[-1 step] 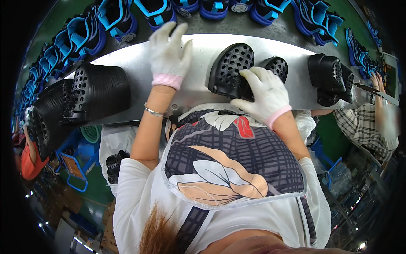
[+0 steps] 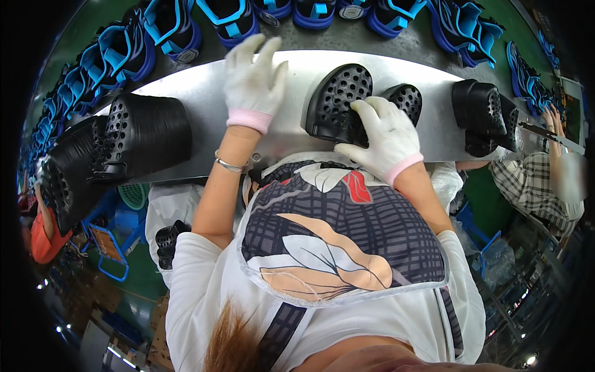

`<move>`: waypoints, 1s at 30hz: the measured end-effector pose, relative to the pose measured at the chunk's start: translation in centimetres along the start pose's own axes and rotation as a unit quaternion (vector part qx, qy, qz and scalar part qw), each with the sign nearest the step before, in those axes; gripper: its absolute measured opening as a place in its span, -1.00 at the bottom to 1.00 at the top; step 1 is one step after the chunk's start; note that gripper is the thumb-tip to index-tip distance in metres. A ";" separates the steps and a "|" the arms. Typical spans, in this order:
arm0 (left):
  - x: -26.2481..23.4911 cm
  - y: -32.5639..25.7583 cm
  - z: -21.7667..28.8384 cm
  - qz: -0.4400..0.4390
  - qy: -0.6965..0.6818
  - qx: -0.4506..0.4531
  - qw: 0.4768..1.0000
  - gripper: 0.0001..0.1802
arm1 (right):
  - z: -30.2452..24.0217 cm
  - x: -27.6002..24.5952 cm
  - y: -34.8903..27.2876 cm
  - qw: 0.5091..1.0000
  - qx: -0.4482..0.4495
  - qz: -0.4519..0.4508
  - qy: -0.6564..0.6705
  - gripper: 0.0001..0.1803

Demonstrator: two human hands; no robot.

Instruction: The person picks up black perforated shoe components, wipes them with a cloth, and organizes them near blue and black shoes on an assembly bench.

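My left hand [image 2: 254, 80], in a white glove with a pink cuff, hovers over the metal table with fingers spread and nothing in it. Its fingertips are close to the blue-and-black shoes at the far edge. My right hand [image 2: 390, 133], gloved the same way, is curled over black plastic shoe inserts on the table, thumb at the near side and fingers on top. One perforated insert [image 2: 344, 93] shows left of the fingers, and a smaller perforated insert [image 2: 407, 100] shows behind them. The part under my palm is hidden.
Stacked black inserts [image 2: 152, 130] stand at the table's left end, and a smaller group [image 2: 480, 108] sits at the right. Blue-and-black shoes [image 2: 170, 31] line the far side beyond the metal table [image 2: 204, 84]. Other people work at both sides, one in a plaid garment [image 2: 527, 186].
My left hand has shifted slightly to the right. My right hand has moved a touch to the left over the inserts, which stay in place.
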State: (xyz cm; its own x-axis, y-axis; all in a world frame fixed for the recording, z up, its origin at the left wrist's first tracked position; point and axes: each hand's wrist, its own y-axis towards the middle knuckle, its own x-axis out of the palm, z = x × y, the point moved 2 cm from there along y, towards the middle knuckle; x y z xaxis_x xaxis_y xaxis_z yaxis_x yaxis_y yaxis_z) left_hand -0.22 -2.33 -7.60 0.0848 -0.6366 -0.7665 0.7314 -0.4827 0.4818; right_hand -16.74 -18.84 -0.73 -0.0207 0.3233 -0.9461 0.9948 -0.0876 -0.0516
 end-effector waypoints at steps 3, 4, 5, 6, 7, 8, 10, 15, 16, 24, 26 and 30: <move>0.7 -0.6 0.4 -0.044 -0.045 -0.008 0.998 -0.61 | -0.2 0.5 0.5 1.000 0.003 0.006 0.030 -0.45; 0.9 -0.9 0.4 -0.053 -0.054 -0.017 0.997 -0.62 | -0.2 0.6 0.5 0.999 -0.004 0.006 0.040 -0.47; 1.0 -1.1 0.3 -0.061 -0.062 -0.027 0.996 -0.62 | -0.2 0.5 0.6 0.999 -0.005 0.005 0.044 -0.49; 1.1 -1.2 0.4 -0.057 -0.082 -0.032 0.994 -0.64 | -0.2 0.4 0.5 0.999 -0.006 0.004 0.048 -0.50; 1.1 -1.2 0.4 -0.061 -0.092 -0.039 0.993 -0.66 | -0.3 0.4 0.5 0.999 -0.007 0.003 0.051 -0.52; 1.1 -1.1 0.5 -0.066 -0.104 -0.045 0.991 -0.67 | -0.3 0.3 0.4 0.998 -0.008 0.007 0.055 -0.54; 1.1 -1.0 0.6 -0.072 -0.117 -0.047 0.989 -0.68 | -0.3 0.3 0.3 0.998 -0.008 0.015 0.062 -0.56; 1.2 -0.8 1.1 -0.096 -0.153 -0.057 0.982 -0.69 | -0.1 0.1 0.6 0.997 0.013 0.031 0.064 -0.58; 1.2 -0.7 1.3 -0.121 -0.188 -0.082 0.971 -0.69 | -0.1 -0.2 0.7 0.997 0.020 0.025 0.070 -0.58; -0.5 0.4 2.3 -0.331 -0.730 -0.353 0.482 -0.29 | -3.0 -4.2 1.9 0.972 -0.171 0.096 0.129 -0.50; -0.6 0.6 2.6 -0.320 -0.770 -0.342 0.434 -0.27 | -3.2 -3.6 2.1 0.966 -0.194 0.072 0.153 -0.50; 0.5 0.7 2.2 -0.296 -0.798 -0.321 0.415 -0.25 | -4.1 -3.3 2.3 0.962 -0.205 0.068 0.166 -0.48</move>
State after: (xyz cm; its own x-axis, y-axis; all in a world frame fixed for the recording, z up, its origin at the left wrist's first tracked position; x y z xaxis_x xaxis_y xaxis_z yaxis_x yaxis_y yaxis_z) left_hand -1.17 -4.30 -6.77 -0.4197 -0.3556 0.8351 0.3767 -0.9053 -0.1961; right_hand -13.98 -16.21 3.59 0.0786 0.6243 -0.7772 0.9431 0.2061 0.2609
